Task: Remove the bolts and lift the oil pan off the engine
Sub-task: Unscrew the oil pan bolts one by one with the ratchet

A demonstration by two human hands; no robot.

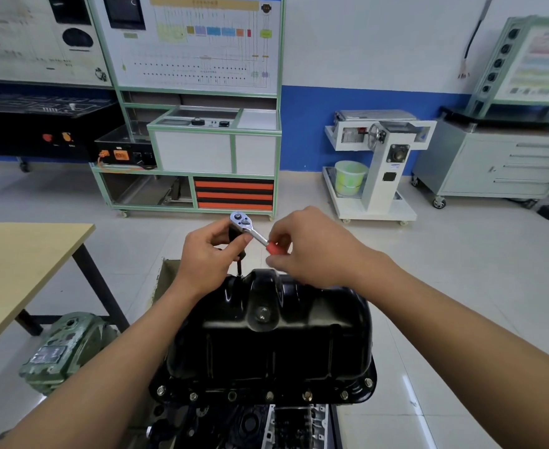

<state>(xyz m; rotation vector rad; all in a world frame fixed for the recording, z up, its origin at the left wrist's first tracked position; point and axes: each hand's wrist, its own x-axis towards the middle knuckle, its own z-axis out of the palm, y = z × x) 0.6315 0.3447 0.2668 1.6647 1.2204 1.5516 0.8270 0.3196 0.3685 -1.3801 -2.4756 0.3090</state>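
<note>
Both hands grip one ratchet wrench (250, 230), held above the far end of a black oil pan (266, 345). The left hand (213, 257) curls its fingers and thumb around the dark extension just under the wrench's chrome head. The right hand (312, 251) pinches the red handle between thumb and fingertips. Below the left hand, the extension runs straight down to the pan's far rim; whether its tip sits on a bolt there cannot be seen. The glossy pan lies on top of an engine (294, 426) in the centre of the view, between the person's two bare forearms. A row of bolts (269, 396) stands in the flange along the pan's near edge, and a drain plug (262, 314) shows on the raised hump near the far end. To the left is a light wooden table (23, 254), with a green metal casing (62, 345) on the pale tiled floor beside its leg. Against the far wall stand a green-framed training cabinet (198, 140), a white wheeled stand (380, 176) and a grey drawer cabinet (493, 163)
</note>
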